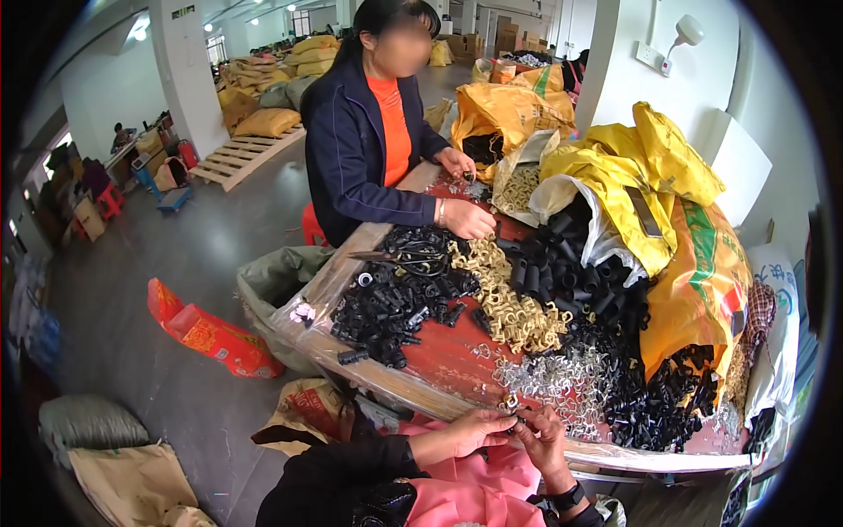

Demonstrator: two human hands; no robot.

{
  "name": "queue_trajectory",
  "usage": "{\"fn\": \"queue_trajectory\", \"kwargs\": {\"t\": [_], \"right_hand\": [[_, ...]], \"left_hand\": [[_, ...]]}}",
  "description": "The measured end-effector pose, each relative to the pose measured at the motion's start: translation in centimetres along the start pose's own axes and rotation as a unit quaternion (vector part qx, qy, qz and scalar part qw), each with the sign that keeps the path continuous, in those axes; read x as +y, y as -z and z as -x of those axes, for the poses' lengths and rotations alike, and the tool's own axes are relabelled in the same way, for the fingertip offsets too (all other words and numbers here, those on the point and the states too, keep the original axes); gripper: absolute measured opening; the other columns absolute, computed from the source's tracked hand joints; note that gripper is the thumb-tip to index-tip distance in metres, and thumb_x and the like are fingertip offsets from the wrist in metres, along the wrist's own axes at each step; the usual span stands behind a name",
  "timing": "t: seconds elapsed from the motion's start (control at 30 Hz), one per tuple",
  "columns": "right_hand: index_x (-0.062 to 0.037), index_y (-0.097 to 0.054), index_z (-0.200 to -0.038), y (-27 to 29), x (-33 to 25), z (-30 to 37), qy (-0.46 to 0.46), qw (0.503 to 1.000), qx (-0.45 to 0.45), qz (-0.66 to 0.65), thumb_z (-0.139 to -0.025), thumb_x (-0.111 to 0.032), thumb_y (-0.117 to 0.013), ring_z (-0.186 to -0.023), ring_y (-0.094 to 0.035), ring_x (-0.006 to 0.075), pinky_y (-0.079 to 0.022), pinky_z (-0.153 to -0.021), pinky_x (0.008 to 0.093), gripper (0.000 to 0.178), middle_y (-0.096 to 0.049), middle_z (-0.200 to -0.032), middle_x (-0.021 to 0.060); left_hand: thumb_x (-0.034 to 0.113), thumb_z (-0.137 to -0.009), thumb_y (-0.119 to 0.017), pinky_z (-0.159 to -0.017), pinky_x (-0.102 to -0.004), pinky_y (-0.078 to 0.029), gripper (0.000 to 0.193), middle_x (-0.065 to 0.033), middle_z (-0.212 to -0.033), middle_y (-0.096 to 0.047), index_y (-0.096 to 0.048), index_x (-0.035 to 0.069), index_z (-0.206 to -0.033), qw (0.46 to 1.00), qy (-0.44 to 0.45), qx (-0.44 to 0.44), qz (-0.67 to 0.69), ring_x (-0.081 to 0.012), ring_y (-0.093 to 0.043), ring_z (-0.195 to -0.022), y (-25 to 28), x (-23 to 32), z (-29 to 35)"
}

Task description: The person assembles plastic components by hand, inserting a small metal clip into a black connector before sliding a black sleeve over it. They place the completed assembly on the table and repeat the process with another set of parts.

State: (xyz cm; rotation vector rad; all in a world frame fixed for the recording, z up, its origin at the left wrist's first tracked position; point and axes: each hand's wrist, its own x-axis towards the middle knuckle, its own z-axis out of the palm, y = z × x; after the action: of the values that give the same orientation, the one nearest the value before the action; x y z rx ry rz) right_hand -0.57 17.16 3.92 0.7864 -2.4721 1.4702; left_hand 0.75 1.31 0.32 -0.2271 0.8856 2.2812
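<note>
At the table's near edge, my left hand (475,432) and my right hand (543,439) meet with fingers closed in a pinch. Between their fingertips is a small dark part, mostly covered by the fingers. A brass-coloured clip (509,401) shows just above the fingertips. Just beyond my hands lies a scatter of small silvery metal clips (559,383). Farther off is a heap of brass-coloured curved clips (518,314), with black plastic pieces (386,307) to its left. Small black parts (650,413) are piled to the right.
Across the red-topped table (439,351), a co-worker in a dark jacket (369,158) handles small parts. Scissors (378,257) lie on the left heap. Black tubes (562,263) spill from a yellow sack (615,176). An orange sack (698,272) stands right; a red bag (219,338) lies on the floor.
</note>
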Motion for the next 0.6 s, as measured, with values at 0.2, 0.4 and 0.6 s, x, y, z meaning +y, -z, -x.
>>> {"fn": "queue_trajectory", "kwargs": {"t": [0.2,0.4,0.6], "right_hand": [[-0.0040,-0.060,-0.089,-0.3,-0.6,1.2,-0.011,1.000,-0.008,0.006,-0.070,-0.006,-0.063,-0.061,-0.047,0.0151,-0.037,-0.052,0.0244,0.019,-0.048,-0.068,0.0049],[-0.0035,-0.060,-0.089,0.1,-1.6,1.7,-0.003,1.000,-0.010,0.012,-0.069,-0.003,-0.062,-0.056,-0.046,0.0163,-0.039,-0.051,0.0260,0.020,-0.047,-0.065,0.0058],[0.0001,-0.058,-0.081,3.6,-3.6,0.2,0.027,0.999,0.017,0.015,-0.068,0.000,-0.059,-0.053,-0.046,0.0148,-0.038,-0.048,0.0253,0.013,-0.051,-0.065,0.0064]], "left_hand": [[0.025,-0.079,-0.055,-0.072,-0.0225,-0.046,0.027,-0.0010,-0.090,-0.055,-0.053,0.006,-0.099,1.000,0.005,-0.018,-0.022,-0.0100,-0.053,-0.078,-0.6,0.0,0.9],[0.024,-0.080,-0.052,-0.065,-0.0226,-0.047,0.025,-0.0005,-0.084,-0.057,-0.054,0.007,-0.099,0.999,-0.005,-0.022,-0.030,-0.0091,-0.055,-0.071,-1.1,-0.3,1.4],[0.028,-0.081,-0.051,-0.061,-0.0204,-0.046,0.024,-0.0008,-0.074,-0.056,-0.055,0.006,-0.089,0.996,-0.064,-0.032,-0.052,-0.0073,-0.053,-0.063,0.1,0.3,2.0]]}}
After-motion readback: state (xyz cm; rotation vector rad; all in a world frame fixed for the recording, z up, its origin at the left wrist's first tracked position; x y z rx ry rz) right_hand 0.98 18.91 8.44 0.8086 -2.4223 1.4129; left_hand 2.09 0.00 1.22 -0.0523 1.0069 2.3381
